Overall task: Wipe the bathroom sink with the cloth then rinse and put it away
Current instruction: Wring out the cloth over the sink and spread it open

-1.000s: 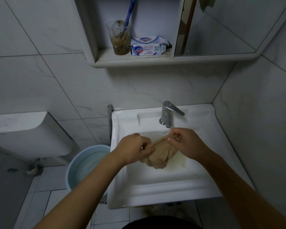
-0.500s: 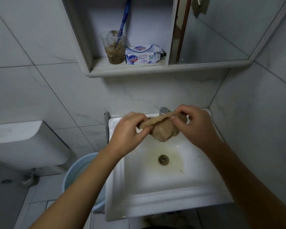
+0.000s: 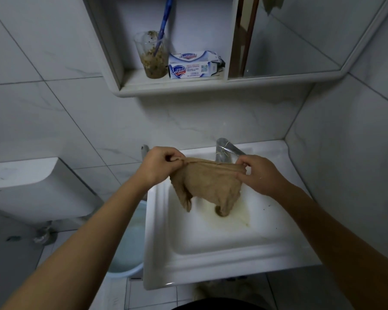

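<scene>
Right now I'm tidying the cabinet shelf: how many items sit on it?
2: a dirty cup holding a blue toothbrush at the left, and a soap box beside it. Others may be hidden behind the mirror door.

Cloth [image 3: 207, 183] now spread wide between hands [image 3: 160, 166]

We see a tan cloth [image 3: 207, 182] stretched out flat above the white sink [image 3: 215, 247]. Its bottom corners hang down over the yellowish stain around the drain, toward 6 o'clock. The sink bowl looks wet.
</scene>
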Available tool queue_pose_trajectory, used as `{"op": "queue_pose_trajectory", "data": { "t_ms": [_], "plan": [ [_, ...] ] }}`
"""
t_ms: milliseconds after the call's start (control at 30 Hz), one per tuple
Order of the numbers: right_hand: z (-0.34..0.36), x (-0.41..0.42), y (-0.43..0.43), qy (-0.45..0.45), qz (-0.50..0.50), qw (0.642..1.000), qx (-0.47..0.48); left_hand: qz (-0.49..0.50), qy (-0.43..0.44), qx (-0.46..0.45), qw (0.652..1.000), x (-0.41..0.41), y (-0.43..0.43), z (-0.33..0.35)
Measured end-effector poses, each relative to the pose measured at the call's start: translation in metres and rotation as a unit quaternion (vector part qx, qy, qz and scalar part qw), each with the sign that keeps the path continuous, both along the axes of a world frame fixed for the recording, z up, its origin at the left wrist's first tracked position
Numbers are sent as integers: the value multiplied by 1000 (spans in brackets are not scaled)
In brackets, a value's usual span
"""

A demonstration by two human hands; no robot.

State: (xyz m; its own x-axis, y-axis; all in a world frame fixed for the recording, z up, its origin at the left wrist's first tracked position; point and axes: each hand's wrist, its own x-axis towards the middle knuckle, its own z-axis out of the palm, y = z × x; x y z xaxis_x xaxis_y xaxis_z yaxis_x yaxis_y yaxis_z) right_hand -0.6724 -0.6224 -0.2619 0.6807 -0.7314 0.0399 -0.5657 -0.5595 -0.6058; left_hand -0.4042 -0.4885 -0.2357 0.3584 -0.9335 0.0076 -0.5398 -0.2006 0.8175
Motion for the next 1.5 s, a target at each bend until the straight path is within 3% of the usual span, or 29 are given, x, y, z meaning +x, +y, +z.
{"op": "queue_pose_trajectory", "data": {
  "t_ms": [200,333,400,567,867,1033,1200,1333,1500],
  "plan": [
    [-20,-17,-6,117,15,993,10,53,131,-31,989,8,3,11],
    [-20,-17,-4,37,-25,996,72,85,179,-14,980,13,6,2],
    [-18,-16,-5,39,-42,995,81,105,206,-2,973,17,10,-8],
    [-34,-21,1,89,-31,989,111,135,201,41,969,14,25,-35],
    [-31,-20,7,33,-79,992,92,164,243,9,956,6,39,-38],
    [-47,-37,12,65,-61,979,180,197,248,55,947,2,56,-68],
    [-37,-45,22,56,-88,966,237,206,268,44,940,-10,60,-71],
    [-11,-14,39,-85,-171,917,351,165,259,-19,951,-54,44,-52],
    [10,26,63,-177,-154,854,465,80,187,-78,976,-100,30,-47]
  ]
}}
